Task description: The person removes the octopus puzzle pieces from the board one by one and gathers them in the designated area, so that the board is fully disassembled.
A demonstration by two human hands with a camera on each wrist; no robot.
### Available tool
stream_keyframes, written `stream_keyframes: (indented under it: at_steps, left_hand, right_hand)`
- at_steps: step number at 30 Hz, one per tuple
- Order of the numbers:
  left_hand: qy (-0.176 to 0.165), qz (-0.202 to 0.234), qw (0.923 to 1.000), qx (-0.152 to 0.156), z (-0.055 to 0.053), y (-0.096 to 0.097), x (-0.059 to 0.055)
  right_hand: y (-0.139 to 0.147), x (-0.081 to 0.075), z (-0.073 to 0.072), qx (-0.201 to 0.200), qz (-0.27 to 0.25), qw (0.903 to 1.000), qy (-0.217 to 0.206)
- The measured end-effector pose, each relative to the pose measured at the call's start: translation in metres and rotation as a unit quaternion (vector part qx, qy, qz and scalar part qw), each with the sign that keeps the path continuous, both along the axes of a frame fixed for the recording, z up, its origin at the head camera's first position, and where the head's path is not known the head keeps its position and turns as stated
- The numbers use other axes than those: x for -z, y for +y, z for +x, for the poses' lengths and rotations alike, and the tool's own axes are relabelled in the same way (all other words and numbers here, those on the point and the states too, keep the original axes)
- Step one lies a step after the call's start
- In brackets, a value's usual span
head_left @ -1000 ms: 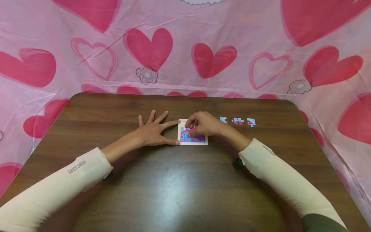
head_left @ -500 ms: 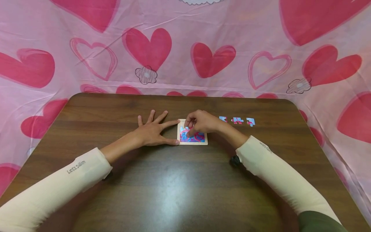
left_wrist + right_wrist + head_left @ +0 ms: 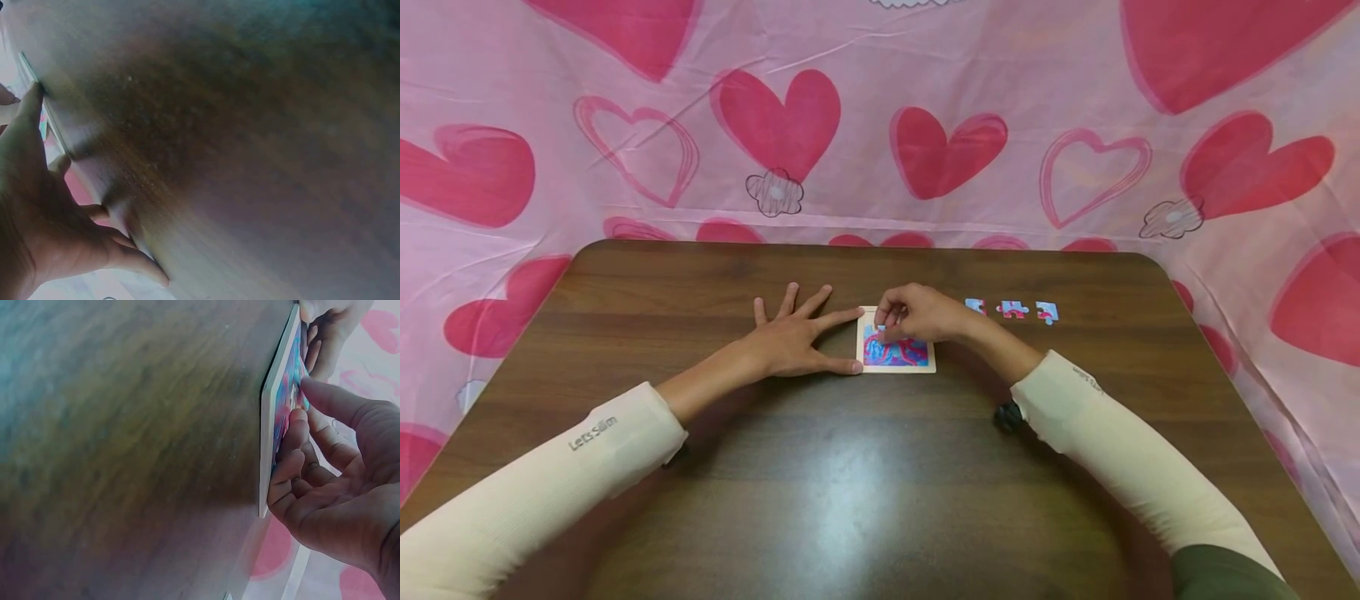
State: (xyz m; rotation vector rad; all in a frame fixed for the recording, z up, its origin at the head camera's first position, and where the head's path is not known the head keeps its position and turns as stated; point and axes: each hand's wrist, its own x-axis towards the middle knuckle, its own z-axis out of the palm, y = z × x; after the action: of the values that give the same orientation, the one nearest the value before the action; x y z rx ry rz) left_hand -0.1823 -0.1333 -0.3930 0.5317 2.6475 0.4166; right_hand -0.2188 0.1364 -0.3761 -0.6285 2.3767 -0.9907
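A small jigsaw puzzle tray with a pale wooden rim (image 3: 899, 370) lies on the table, filled in its lower part with blue, pink and purple pieces (image 3: 897, 357). My left hand (image 3: 784, 347) is spread flat at its left, thumb and index fingertip against the tray's left edge. Over the tray's upper part, my right hand (image 3: 927, 313) pinches a puzzle piece (image 3: 304, 399) between thumb and fingers, tilted up from the picture in the right wrist view. My right hand hides much of the tray's upper right.
Three loose puzzle pieces, a left one (image 3: 975, 306), a middle one (image 3: 1012, 309) and a right one (image 3: 1047, 312), lie in a row right of the tray. The brown wooden table (image 3: 760, 500) ends at a pink heart-patterned cloth (image 3: 865, 167) behind.
My right thumb has shifted slightly up and left over the tray, with the piece at its fingertips, showing more of the picture. My left hand stays at the tray's edge.
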Motion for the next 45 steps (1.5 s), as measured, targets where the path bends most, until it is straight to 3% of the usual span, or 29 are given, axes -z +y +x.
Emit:
stream_keyframes:
  at_steps: [21, 28, 37, 45]
  left_hand:
    - [-0.002, -0.005, 1.0000, 0.003, -0.0007, 0.0026, -0.0009]
    - [-0.003, -0.005, 1.0000, 0.003, -0.0010, 0.0021, -0.0019]
    - [-0.004, 0.001, 1.0000, 0.003, -0.0013, 0.0017, -0.0026]
    - [-0.008, 0.002, 1.0000, 0.001, -0.0008, 0.0008, -0.0028]
  right_hand:
    - [0.0016, -0.0013, -0.0002, -0.028, 0.007, 0.9994, 0.016]
    - [-0.0004, -0.0039, -0.0001, -0.034, 0.020, 0.9990, 0.023]
    - [-0.0024, -0.0029, -0.0002, -0.047, 0.045, 0.9958, 0.065]
    - [-0.0055, -0.0068, 0.0009, -0.070, 0.085, 0.9917, 0.067]
